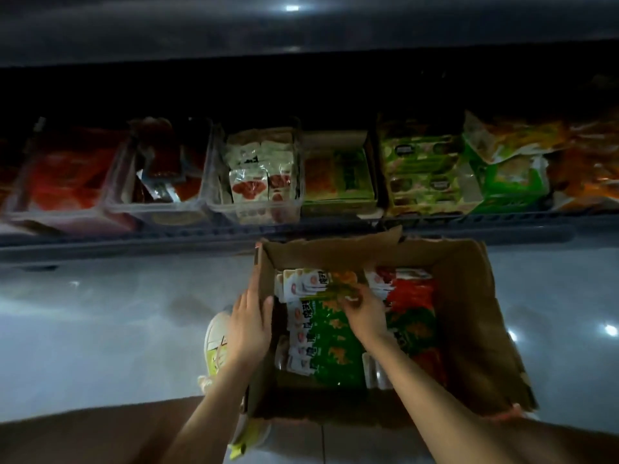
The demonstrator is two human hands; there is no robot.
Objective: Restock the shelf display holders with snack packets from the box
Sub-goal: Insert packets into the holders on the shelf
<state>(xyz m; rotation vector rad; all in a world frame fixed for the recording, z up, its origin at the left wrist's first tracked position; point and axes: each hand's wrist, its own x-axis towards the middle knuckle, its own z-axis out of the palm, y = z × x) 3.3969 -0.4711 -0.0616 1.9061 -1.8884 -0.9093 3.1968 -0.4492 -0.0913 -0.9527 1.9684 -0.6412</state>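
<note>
An open cardboard box (469, 313) stands on the floor below the shelf, filled with white, green and red snack packets. My left hand (249, 324) grips the box's left wall, thumb inside. Inside the box, my right hand (363, 309) pinches the top edge of a green packet (335, 343). White packets (301, 283) stand in a row to its left, red ones (412, 296) to its right. On the shelf above, a clear holder (258, 175) contains white packets with red print, and a green display carton (338, 179) sits beside it.
More holders line the shelf: red packets (67, 175) at the left, green and orange bags (502, 162) at the right. A blue shelf rail (167, 236) runs along the front. My shoe (217, 343) rests on the glossy tiled floor (100, 313) left of the box.
</note>
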